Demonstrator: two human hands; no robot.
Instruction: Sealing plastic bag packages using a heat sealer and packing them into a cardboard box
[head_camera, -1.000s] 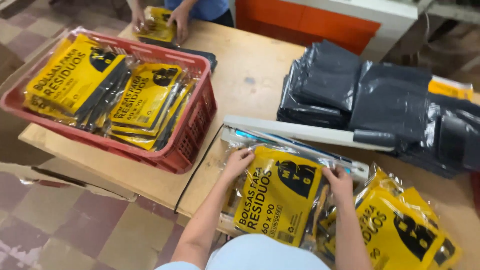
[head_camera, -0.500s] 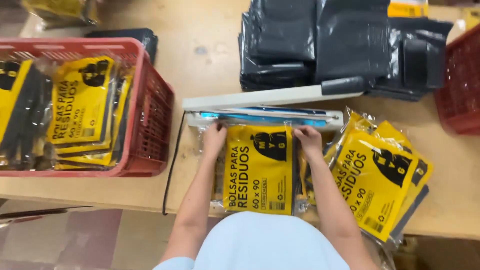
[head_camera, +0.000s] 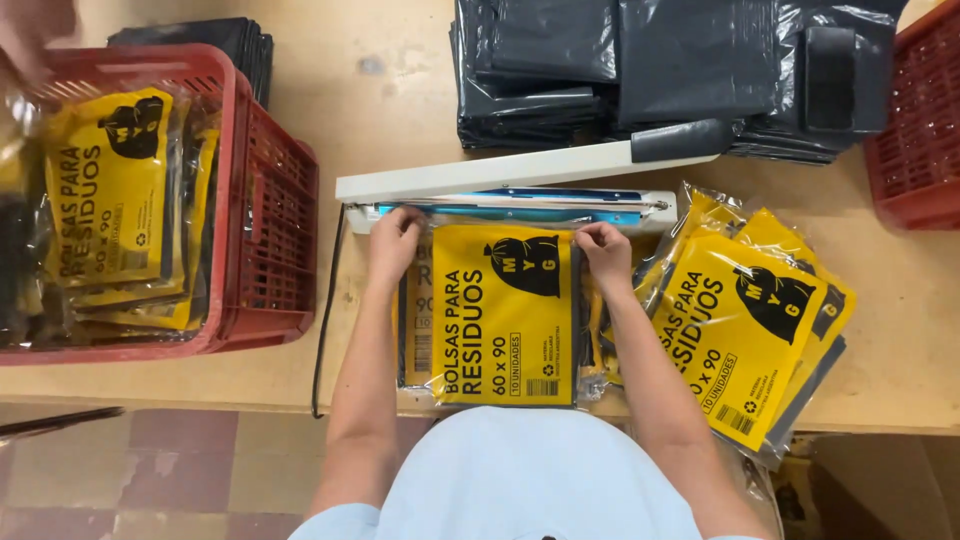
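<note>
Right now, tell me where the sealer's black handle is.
In the head view, the black handle sits right of centre at the end of the raised white sealer arm, just in front of the stacked black bags.

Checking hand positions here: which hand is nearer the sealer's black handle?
Right. The right hand grips the yellow packet's top corner, below and left of the black handle. The left hand holds the opposite corner, farther left.

left hand (head_camera: 394, 240), right hand (head_camera: 604, 250), fingers curled
</note>
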